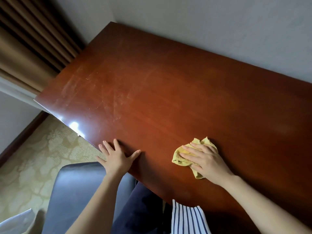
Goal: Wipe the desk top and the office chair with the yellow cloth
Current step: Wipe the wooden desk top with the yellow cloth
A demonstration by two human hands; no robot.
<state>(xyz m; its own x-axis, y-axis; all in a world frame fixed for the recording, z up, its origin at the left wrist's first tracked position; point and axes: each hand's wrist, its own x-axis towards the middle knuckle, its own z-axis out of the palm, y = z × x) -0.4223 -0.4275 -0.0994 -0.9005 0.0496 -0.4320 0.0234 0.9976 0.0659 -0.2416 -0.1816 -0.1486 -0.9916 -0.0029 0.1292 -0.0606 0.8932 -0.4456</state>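
A glossy reddish-brown desk top (168, 92) fills most of the view, with faint smears and scratches towards its left part. My right hand (205, 160) lies flat, fingers straight, pressing a crumpled yellow cloth (181, 155) onto the desk near its front edge. My left hand (116, 157) rests palm-down with spread fingers on the desk's front edge, to the left of the cloth. The dark office chair (76, 191) stands below the desk edge at lower left, partly hidden by my left forearm.
Brown pleated curtains (30, 44) hang at the upper left beyond the desk's left end. A grey wall (219, 27) runs behind the desk. Patterned beige carpet (33, 157) covers the floor at the left. A striped garment (187, 218) shows at the bottom.
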